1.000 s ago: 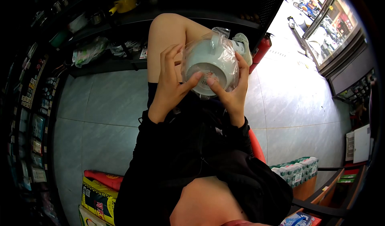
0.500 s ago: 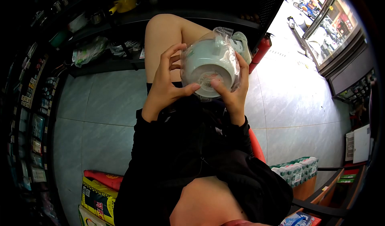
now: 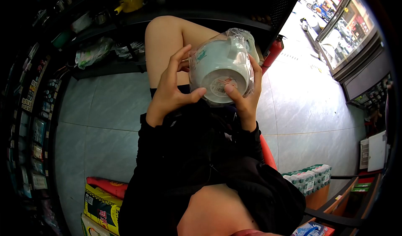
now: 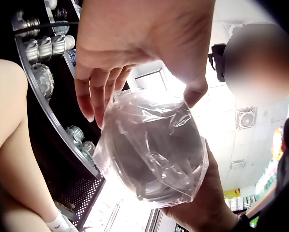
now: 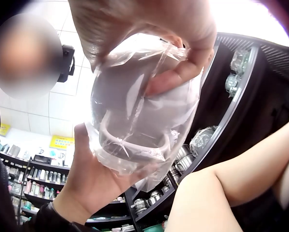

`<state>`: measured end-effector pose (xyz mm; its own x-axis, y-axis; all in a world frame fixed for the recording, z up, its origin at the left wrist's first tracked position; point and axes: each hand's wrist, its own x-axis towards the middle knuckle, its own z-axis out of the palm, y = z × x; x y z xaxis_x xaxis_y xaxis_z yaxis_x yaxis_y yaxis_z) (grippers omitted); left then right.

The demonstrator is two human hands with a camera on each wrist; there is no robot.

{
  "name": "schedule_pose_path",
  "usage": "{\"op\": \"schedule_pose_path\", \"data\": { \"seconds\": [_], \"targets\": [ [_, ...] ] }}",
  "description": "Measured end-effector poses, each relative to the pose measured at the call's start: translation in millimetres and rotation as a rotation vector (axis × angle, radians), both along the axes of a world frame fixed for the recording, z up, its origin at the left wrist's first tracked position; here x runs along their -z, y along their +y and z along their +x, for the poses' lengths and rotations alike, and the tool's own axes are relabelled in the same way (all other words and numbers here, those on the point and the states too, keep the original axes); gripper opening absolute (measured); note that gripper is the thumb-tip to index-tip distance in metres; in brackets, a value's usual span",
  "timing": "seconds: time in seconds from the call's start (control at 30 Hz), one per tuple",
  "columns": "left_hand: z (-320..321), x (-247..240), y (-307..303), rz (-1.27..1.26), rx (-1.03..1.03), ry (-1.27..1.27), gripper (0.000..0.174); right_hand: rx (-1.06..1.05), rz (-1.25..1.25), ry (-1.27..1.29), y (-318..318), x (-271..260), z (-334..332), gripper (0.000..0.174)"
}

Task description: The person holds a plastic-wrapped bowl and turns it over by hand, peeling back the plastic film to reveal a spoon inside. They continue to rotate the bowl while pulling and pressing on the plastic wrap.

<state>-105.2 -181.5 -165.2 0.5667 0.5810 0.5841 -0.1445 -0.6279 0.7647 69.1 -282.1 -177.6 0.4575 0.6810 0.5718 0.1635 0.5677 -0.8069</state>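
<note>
A pale cup-like vessel (image 3: 215, 64) with a side handle, wrapped in clear plastic, is held above the lap, its round base and label turned toward the head camera. The left hand (image 3: 172, 87) grips its left side, thumb at the base's edge, fingers spread along the wrap. On the right side the right hand (image 3: 249, 96) holds it, thumb on the base. In the left wrist view the left hand (image 4: 139, 43) spans the wrapped vessel (image 4: 154, 150). The right wrist view shows the right hand (image 5: 154, 29) with fingers bent over the plastic and the looped handle (image 5: 130, 145) below.
Dark shelves (image 3: 184, 16) with a yellow pot (image 3: 131, 3) stand beyond the bent knee. A red fire extinguisher (image 3: 274, 51) is near the doorway. Wrapped bottles (image 3: 309, 179) are at lower right, yellow packages (image 3: 100, 209) at lower left, and shelving along the left.
The vessel has turned slightly, bringing its handle rightward and a green pattern into view. The left hand and knee have shifted left; the left thumb has moved from the base's middle to its edge.
</note>
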Motion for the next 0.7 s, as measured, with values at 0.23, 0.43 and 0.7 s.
{"op": "schedule_pose_path", "data": {
  "seconds": [0.23, 0.43, 0.7],
  "targets": [
    [6.3, 2.4, -3.8, 0.014, 0.004, 0.004, 0.087, 0.061, -0.013, -0.035, -0.5, 0.3, -0.3, 0.089],
    [8.8, 3.7, -3.8, -0.007, -0.033, -0.042, 0.093, -0.001, -0.090, 0.046, 1.8, 1.2, 2.4, 0.086],
    [8.6, -1.5, -3.6, 0.428, -0.328, -0.056, 0.094, 0.041, -0.336, 0.042, 9.7, 11.3, 5.0, 0.067]
  ]
}}
